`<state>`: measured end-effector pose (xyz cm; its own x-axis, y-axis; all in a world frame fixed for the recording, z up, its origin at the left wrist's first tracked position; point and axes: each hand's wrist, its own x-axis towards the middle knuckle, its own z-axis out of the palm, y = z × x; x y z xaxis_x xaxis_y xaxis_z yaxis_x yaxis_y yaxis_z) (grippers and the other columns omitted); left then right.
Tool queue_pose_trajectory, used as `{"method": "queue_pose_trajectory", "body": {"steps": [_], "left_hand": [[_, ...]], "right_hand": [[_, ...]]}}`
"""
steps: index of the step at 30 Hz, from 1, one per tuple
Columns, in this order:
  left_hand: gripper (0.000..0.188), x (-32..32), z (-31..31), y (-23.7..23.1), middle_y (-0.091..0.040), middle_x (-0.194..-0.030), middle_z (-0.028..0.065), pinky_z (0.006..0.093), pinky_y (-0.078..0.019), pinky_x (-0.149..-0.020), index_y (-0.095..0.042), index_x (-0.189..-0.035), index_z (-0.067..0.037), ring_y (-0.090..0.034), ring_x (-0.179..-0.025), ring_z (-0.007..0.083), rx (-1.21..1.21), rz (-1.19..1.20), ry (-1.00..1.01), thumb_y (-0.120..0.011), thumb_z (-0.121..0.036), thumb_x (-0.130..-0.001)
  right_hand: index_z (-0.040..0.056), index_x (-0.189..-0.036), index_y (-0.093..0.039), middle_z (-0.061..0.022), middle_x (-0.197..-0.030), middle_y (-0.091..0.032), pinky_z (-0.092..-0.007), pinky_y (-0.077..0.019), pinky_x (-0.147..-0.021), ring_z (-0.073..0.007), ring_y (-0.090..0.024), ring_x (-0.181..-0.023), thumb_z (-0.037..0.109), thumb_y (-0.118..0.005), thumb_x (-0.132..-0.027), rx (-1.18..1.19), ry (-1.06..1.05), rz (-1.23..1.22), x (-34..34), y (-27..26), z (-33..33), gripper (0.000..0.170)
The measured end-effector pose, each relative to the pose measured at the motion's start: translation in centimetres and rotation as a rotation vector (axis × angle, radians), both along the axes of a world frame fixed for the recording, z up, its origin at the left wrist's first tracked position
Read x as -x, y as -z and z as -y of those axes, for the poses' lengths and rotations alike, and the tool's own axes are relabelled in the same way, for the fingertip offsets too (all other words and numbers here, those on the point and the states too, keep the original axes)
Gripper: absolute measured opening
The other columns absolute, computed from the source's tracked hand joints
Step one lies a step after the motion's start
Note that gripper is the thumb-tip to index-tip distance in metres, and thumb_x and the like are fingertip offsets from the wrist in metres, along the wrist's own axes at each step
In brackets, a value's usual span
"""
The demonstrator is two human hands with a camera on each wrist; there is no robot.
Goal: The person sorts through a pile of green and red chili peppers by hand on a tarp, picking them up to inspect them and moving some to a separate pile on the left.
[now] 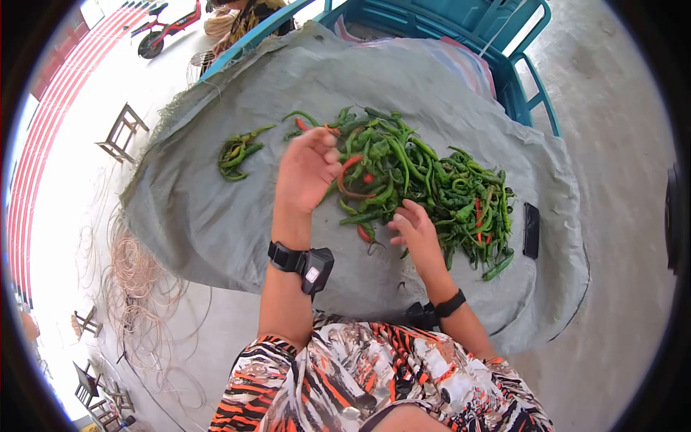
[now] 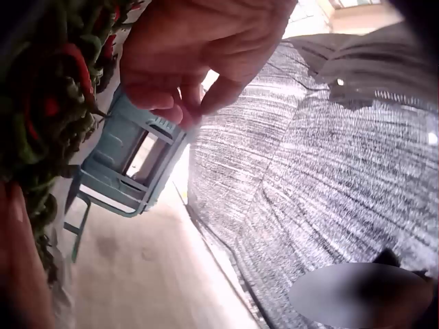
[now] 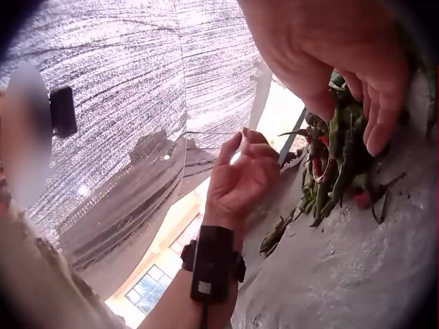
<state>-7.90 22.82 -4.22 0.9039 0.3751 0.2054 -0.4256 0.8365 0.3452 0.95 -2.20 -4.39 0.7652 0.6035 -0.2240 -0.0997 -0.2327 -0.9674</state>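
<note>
A broad grey woven sheet (image 1: 209,223) is spreading before the person, apparently draping over part of a teal metal cart (image 1: 432,20), and it is probably serving as a soft surface where slender pods are not rolling away. A loose heap of long, wrinkled green peppers with a few red ones (image 1: 461,194) is sprawling across its middle, presumably massing there so that both hands are reaching it easily. A small cluster of green peppers (image 1: 235,154) is lying well apart on the person's left, perhaps forming a separate lot. A black rectangular phone (image 1: 530,230) is resting just beside the heap's right edge.

The left hand (image 1: 309,169) is hovering near the heap's left end, its grip fairly narrow, fingers bending loosely and holding nothing visible; a curved red pepper (image 1: 342,175) is lying just beside it. The right hand (image 1: 417,229) is hanging at the heap's near edge, its grip loosely parted; the nearest peppers are lying by its fingertips, contact not showing clearly.
</note>
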Motion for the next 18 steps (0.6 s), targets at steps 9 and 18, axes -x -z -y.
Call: {"method": "queue_pose_trajectory", "body": {"steps": [9, 18], "left_hand": [[0.064, -1.2, 8.3, 2.0, -0.052, -0.121, 0.0174, 0.045, -0.0504, -0.09, -0.053, -0.128, -0.006, -0.053, -0.117, 0.0393, -1.788, -0.708, -0.386, -0.075, -0.007, -0.068], [0.081, -1.2, 10.1, 3.8, -0.049, -0.129, 0.0204, 0.0414, -0.043, -0.104, -0.04, -0.143, -0.007, -0.051, -0.118, 0.0342, -1.697, -0.661, -0.569, -0.072, -0.003, -0.069]], "right_hand": [[-0.0018, -0.148, -0.025, -0.0187, -0.116, -0.065, -0.0338, -0.0575, -0.066, -0.0246, -0.068, -0.095, 0.026, -0.06, -0.098, 0.04, -0.114, -0.235, 0.0, 0.1, -1.7, 0.067], [0.0, -0.134, -0.041, -0.0118, -0.1, -0.069, -0.0291, -0.0534, -0.062, -0.0171, -0.068, -0.078, 0.025, -0.06, -0.098, -0.038, -0.158, -0.222, -1.6, 2.1, -0.9, 0.047]]}}
